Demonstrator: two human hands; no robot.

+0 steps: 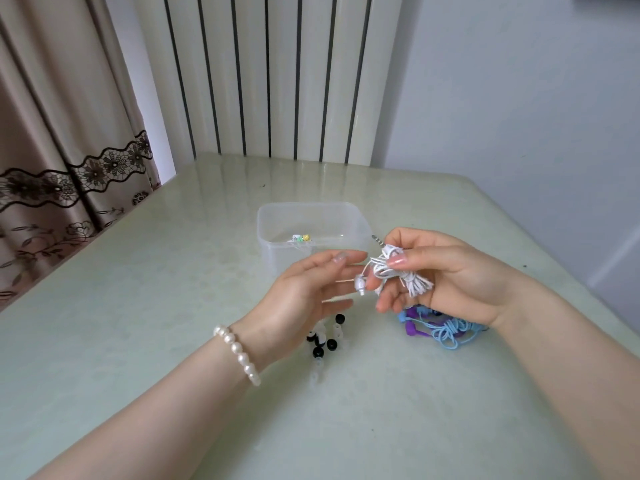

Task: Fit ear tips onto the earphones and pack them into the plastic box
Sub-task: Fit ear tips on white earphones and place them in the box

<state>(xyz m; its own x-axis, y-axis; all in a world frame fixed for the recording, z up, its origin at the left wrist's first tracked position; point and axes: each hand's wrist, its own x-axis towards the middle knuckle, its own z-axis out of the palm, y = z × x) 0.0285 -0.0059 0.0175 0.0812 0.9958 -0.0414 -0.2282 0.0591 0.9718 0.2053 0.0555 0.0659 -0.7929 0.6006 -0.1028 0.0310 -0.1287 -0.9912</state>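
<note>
White earphones (pixel 398 271) bundled, pinched in right hand (pixel 446 275) above table (pixel 173 271); one earbud (pixel 360 285) dangling toward left hand (pixel 308 292), fingers spread, empty. Plastic box (pixel 311 230) behind; ear tips (pixel 323 337) below left hand.

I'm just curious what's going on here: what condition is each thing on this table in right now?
Clear plastic box: lid off, a few small bits inside.
White wired earphones: bundled, held in the right hand.
Left hand: open, holding nothing.
Black and clear ear tips: loose on the table.
Blue and purple earphones: tangled heap on the table.
</note>
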